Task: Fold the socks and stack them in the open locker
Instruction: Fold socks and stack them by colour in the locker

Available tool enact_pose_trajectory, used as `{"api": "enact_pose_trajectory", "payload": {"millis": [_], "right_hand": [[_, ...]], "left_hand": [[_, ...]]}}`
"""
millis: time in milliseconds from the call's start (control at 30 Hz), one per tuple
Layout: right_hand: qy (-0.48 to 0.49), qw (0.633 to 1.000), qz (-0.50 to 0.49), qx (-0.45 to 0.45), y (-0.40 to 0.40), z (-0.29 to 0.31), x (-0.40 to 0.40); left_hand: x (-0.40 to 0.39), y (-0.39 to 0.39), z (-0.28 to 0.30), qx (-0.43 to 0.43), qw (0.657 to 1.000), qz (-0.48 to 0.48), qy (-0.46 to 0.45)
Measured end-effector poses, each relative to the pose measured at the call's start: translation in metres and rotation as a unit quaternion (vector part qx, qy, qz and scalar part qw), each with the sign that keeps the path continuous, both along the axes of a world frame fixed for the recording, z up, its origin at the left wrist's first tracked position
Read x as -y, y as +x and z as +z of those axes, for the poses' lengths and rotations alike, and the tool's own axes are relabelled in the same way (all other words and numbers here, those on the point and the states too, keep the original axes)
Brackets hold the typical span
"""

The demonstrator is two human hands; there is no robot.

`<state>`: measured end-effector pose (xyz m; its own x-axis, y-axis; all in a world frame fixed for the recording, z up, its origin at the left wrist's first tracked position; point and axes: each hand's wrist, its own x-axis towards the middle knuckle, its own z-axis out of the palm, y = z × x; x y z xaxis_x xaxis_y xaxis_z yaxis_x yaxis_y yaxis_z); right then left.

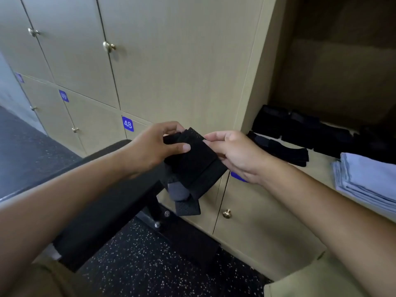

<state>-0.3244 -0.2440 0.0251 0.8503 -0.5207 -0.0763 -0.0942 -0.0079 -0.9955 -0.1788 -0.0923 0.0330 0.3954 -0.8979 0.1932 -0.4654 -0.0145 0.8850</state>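
Note:
A folded black sock (pixel 194 161) is held in the air in front of the lockers. My left hand (pixel 154 146) grips its left edge, thumb on top. My right hand (pixel 233 153) pinches its right edge. Below it more socks (pixel 182 196), grey and black, hang off the end of a black bench (pixel 102 202). The open locker (pixel 334 67) is at the right. On its shelf lie several folded black socks (pixel 300 127), and one black sock (pixel 280 150) lies flat near the front.
A stack of folded light blue towels (pixel 368 181) sits on the locker shelf at the right. Closed beige locker doors with brass knobs (pixel 226 213) and blue number tags (pixel 128 124) fill the wall. The floor (pixel 137 260) is dark and speckled.

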Motion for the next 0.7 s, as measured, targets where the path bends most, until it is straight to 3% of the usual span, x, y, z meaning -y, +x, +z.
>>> {"api": "enact_pose_trajectory", "payload": {"millis": [233, 500, 700], "right_hand": [[0.032, 0.999, -0.002, -0.002, -0.034, 0.01, 0.01], [-0.079, 0.996, -0.037, -0.029, -0.065, 0.012, 0.018], [-0.024, 0.998, -0.062, 0.018, -0.086, 0.026, 0.025]], "left_hand": [[0.024, -0.02, -0.002, -0.047, 0.998, -0.027, 0.022], [0.045, -0.046, 0.002, -0.087, 0.996, 0.003, 0.026], [0.057, -0.057, 0.014, -0.258, 0.966, 0.016, 0.009]]}}
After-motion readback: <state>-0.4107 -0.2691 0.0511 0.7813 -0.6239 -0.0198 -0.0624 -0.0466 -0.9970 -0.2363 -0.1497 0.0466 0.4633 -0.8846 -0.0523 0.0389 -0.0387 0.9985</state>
